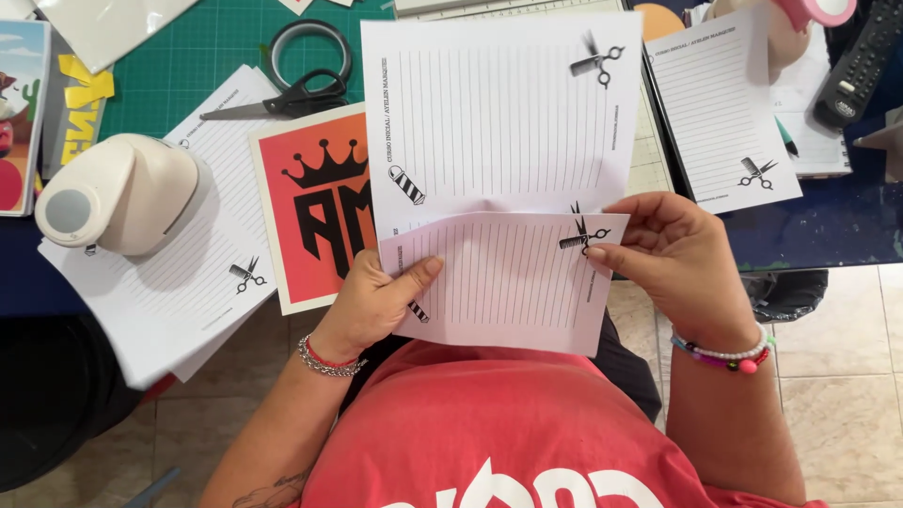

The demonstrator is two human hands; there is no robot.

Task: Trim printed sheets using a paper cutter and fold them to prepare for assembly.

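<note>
At the centre of the frame a lined sheet is folded across its width, its long axis running up the frame; the lower flap lies doubled toward the person; the left hand pinches the flap's left edge, the right hand grips its right edge at the fold; both are equally near; scissors lie on the table, upper left.

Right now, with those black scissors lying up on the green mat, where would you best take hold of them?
Take the scissors by the black loop handles at their right end, coming down from above. They lie flat on the green cutting mat with the closed blades pointing left over a lined sheet, so the handles offer a safe, roomy grip, probably clear of the tape ring just behind.
</note>
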